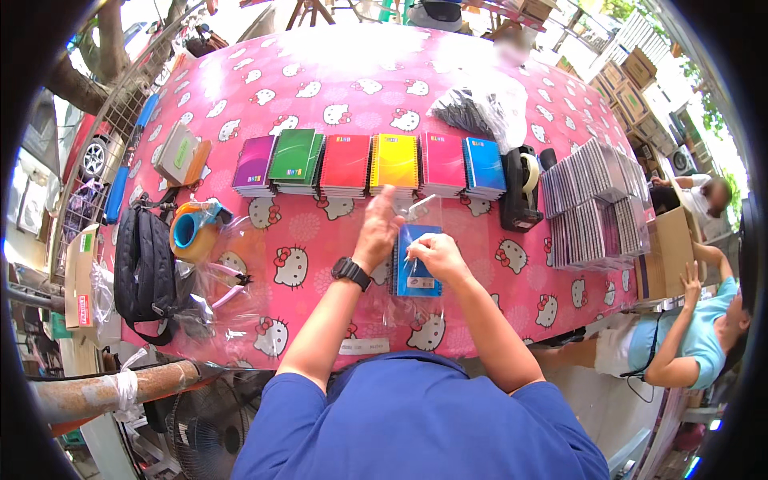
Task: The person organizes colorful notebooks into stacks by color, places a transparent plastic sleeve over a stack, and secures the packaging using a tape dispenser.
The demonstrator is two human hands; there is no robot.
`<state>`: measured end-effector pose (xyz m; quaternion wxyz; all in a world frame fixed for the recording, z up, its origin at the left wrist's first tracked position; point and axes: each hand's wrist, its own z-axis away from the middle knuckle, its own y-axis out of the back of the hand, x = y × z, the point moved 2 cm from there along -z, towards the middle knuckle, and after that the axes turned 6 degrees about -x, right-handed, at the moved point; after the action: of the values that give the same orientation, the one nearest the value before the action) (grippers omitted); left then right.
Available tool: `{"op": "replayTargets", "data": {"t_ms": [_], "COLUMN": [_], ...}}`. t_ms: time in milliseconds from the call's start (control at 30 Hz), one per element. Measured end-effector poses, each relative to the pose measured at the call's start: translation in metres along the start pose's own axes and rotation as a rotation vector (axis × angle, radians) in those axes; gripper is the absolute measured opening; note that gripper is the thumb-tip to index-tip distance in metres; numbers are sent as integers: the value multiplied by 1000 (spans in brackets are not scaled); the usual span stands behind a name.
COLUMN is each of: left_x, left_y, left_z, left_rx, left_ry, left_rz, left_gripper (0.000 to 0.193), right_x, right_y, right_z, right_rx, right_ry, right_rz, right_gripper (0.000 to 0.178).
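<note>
Working inside pink printed tablecloth [314, 244]'s near edge, with room leftward. Pinching clear film [410, 262] with right hand [438, 256], left hand [379, 230] unclenched, over flat blue spiral-bound notebook [418, 274].

Bright daylight floods a pink-covered table [304, 226] between a wire fence [122, 120] and stacked cartons [632, 106]

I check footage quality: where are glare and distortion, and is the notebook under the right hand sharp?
Head view: glare whitens the pink tablecloth at its far end; head view: its edges bend, corners black; head view: the blue spiral notebook looks fairly sharp.
</note>
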<state>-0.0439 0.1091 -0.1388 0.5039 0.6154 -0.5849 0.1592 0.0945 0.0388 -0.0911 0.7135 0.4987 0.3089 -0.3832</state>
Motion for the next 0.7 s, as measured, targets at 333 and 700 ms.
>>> {"op": "replayTargets", "data": {"t_ms": [333,700], "left_x": [31,15], "left_y": [4,-4], "left_z": [73,59], "left_rx": [-373,-559], "left_ry": [91,-1], "left_rz": [-150,-56], "left_gripper": [59,70], "right_x": [5,26], "right_y": [14,21], "right_z": [24,19], "right_rx": [-235,-170], "right_ry": [417,142], "right_rz": [484,666], "right_gripper": [31,115]}}
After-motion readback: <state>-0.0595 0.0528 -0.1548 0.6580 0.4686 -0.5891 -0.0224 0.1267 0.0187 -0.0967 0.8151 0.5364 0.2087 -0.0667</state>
